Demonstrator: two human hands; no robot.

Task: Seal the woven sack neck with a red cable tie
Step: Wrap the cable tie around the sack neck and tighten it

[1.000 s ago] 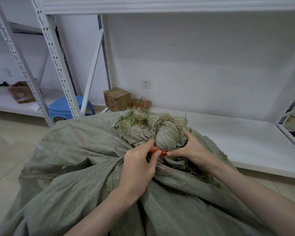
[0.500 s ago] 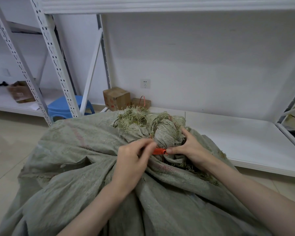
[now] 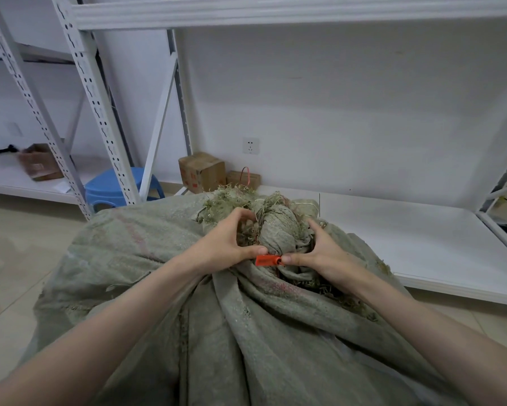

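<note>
I'm cinching the red cable tie [image 3: 266, 260] round the woven sack neck [image 3: 278, 230], with my left hand [image 3: 223, 244] and right hand [image 3: 322, 254] both gripping that neck, thumbs pressing the tie. Next, I judge, it's needing a firm tightening pull.

A storeroom: white slotted metal shelving [image 3: 79, 83] along bare walls, with cardboard boxes [image 3: 201, 171] on the floor.

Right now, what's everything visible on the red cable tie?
The red cable tie shows only as a flat orange-red plastic block, apparently its locking head, lying roughly level against the near base of the gathered sack neck. A small dark hole marks its right end. The left hand touches its left end with the thumb, the right hand its right end; both hands' fingers curl round the neck. The strap is hidden, so tightness cannot be judged.
</note>
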